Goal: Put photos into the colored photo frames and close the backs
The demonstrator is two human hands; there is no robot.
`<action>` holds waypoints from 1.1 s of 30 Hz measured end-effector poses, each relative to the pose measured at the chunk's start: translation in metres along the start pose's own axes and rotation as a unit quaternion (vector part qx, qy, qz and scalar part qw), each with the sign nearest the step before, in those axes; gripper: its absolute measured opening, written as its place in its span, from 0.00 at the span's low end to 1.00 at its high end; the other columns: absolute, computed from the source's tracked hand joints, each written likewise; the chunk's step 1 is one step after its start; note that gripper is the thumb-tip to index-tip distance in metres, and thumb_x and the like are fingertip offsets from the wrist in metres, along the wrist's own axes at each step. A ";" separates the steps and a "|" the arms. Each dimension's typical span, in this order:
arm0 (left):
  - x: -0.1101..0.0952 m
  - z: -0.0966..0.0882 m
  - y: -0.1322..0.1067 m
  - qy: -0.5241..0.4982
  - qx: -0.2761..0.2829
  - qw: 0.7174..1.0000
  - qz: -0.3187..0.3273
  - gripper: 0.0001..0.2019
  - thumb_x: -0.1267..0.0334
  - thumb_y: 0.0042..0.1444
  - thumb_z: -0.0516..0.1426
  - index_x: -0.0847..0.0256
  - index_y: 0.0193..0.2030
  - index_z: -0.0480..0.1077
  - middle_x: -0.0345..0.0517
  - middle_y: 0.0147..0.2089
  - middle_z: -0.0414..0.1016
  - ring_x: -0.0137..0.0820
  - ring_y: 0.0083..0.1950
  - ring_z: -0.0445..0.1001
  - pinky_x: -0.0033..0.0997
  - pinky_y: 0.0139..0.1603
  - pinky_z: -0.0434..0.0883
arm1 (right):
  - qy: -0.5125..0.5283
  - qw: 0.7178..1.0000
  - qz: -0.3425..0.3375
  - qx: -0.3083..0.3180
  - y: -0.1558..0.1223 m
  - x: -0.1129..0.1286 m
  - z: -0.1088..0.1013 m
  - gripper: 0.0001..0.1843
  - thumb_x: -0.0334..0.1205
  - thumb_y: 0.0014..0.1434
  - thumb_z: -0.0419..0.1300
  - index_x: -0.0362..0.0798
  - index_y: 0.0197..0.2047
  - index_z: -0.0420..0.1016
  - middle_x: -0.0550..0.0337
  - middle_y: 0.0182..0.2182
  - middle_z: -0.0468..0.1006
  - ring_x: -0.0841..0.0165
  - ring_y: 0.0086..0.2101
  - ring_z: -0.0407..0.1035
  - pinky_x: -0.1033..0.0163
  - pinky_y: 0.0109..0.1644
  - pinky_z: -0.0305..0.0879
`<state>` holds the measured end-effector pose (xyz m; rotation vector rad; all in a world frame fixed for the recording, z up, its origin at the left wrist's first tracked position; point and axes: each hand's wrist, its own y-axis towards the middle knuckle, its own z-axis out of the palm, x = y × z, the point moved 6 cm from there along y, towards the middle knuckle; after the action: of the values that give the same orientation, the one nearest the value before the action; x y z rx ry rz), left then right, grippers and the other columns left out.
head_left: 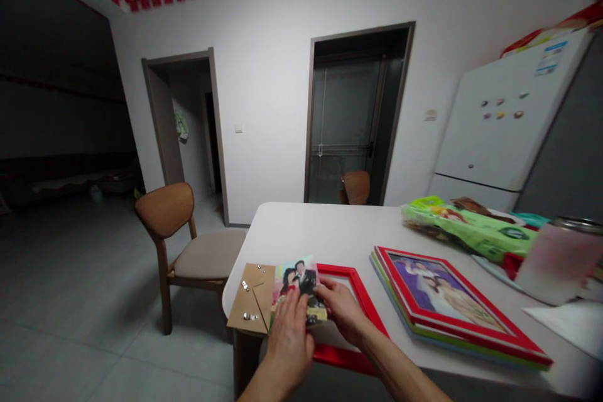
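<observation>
A colourful photo print (306, 276) of a couple is held above the left part of a red picture frame (360, 292). My right hand (346, 311) pinches the print's right edge between thumb and fingers. Across the lower front of the print lies my left hand (289, 333), its fingers stretched out and touching the picture. Left of the print, a brown backing board (261, 273) rests at the table's edge, with small metal clips (249, 316) on it. The print and my hands cover part of the red frame and the board.
To the right, a stack of framed photos (443, 295) lies on the white table (325, 226). Behind it are a green package (471, 229) and a pinkish jar (556, 260). A wooden chair (164, 210) stands at the left, a fridge (499, 119) at the far right.
</observation>
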<state>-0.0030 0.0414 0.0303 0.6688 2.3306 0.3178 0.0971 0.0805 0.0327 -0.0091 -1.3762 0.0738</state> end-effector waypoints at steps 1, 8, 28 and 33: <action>-0.003 -0.004 0.004 -0.014 -0.021 1.000 0.002 0.29 0.75 0.41 0.48 0.67 0.54 0.57 0.53 0.59 0.53 0.38 0.60 0.49 0.42 0.60 0.49 | 0.011 1.000 -0.018 -0.001 -0.002 0.010 0.003 0.19 0.38 0.44 0.56 0.41 0.42 0.67 0.61 0.22 0.73 0.75 0.20 0.65 0.70 0.23 0.61; 0.003 -0.036 0.015 -0.351 -0.241 0.896 -0.126 0.17 0.64 0.51 0.47 0.65 0.47 0.64 0.51 0.44 0.71 0.37 0.48 0.68 0.36 0.50 0.63 | 0.020 0.995 0.005 -0.100 -0.014 0.007 -0.009 0.19 0.44 0.48 0.54 0.44 0.43 0.65 0.54 0.35 0.73 0.73 0.27 0.68 0.69 0.26 0.63; -0.002 0.022 -0.002 -0.111 0.056 0.986 -0.115 0.27 0.71 0.43 0.49 0.75 0.54 0.56 0.58 0.57 0.56 0.36 0.58 0.54 0.32 0.58 0.51 | -0.250 0.958 0.006 -0.138 0.014 -0.012 -0.106 0.22 0.30 0.41 0.46 0.39 0.40 0.69 0.54 0.23 0.77 0.67 0.25 0.70 0.68 0.28 0.63; -0.001 0.024 -0.003 -0.080 0.069 0.990 -0.090 0.28 0.71 0.44 0.49 0.74 0.55 0.54 0.58 0.58 0.55 0.36 0.59 0.53 0.33 0.59 0.50 | -0.315 0.933 0.001 -0.171 0.020 -0.011 -0.113 0.24 0.31 0.42 0.44 0.38 0.43 0.68 0.54 0.24 0.77 0.67 0.26 0.70 0.69 0.27 0.61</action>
<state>0.0123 0.0396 0.0119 0.5226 2.2520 0.0199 0.2051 0.1037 -0.0012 -0.3024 -2.0188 -0.1793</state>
